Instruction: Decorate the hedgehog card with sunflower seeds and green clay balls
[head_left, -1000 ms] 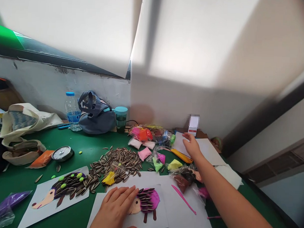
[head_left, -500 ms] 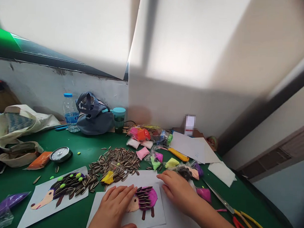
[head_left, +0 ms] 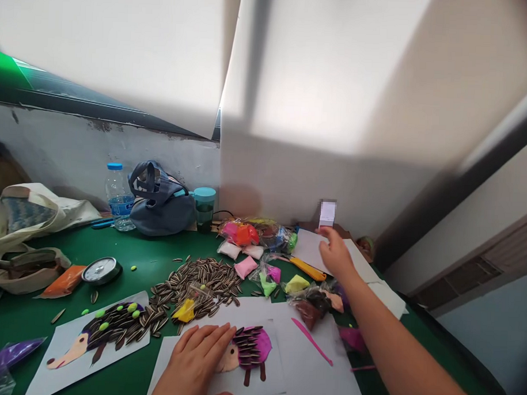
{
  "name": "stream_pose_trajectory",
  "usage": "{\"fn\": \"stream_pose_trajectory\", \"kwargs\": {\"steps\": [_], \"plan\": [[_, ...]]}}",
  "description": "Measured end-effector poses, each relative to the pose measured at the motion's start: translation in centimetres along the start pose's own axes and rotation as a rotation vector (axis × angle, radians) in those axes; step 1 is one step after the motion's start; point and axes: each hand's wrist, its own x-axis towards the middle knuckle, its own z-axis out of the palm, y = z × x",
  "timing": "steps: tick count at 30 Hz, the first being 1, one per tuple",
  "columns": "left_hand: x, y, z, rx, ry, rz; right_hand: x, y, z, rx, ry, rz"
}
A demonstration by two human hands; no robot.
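Note:
My left hand (head_left: 200,356) lies flat on a white card (head_left: 272,385) with a hedgehog picture (head_left: 252,350). The hedgehog has a magenta clay body with sunflower seeds stuck in its back; my fingers cover part of its face. My right hand (head_left: 337,256) is raised over the white papers at the back right. Its index finger stretches to a small upright device (head_left: 327,214), blurred out; whether they touch I cannot tell. Nothing shows in that hand. A pink plastic clay tool (head_left: 312,341) lies on the white paper (head_left: 296,322) beneath the right forearm.
Sunflower seeds (head_left: 200,280) are heaped behind the card. Left of it lies a second seed hedgehog (head_left: 107,328). Bagged clay (head_left: 245,268) and a yellow utility knife (head_left: 307,269) are farther back. A round dial (head_left: 100,270), bottle (head_left: 119,198), bag (head_left: 161,211) and cup (head_left: 203,210) stand left.
My right hand has left the card's right edge and reached up and away to the device at the back. The pink clay tool is now uncovered. My left hand stays on the card.

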Motion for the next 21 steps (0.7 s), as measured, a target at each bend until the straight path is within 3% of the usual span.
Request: {"fn": "stream_pose_trajectory", "kwargs": {"steps": [3,7,14,21], "plan": [[0.0,-0.6,0.3,0.011,0.029,0.036,6.2,4.8,0.9,-0.017,0.120,0.125],[-0.1,-1.7,1.0,0.034,0.066,0.090,10.4,9.1,2.9,-0.023,0.144,0.229],[-0.1,-2.4,1.9,0.096,0.157,0.177,12.6,11.6,5.2,-0.038,0.122,0.227],[-0.2,-2.5,2.3,0.114,0.130,0.160,13.7,12.5,5.7,-0.050,0.092,0.224]]}}
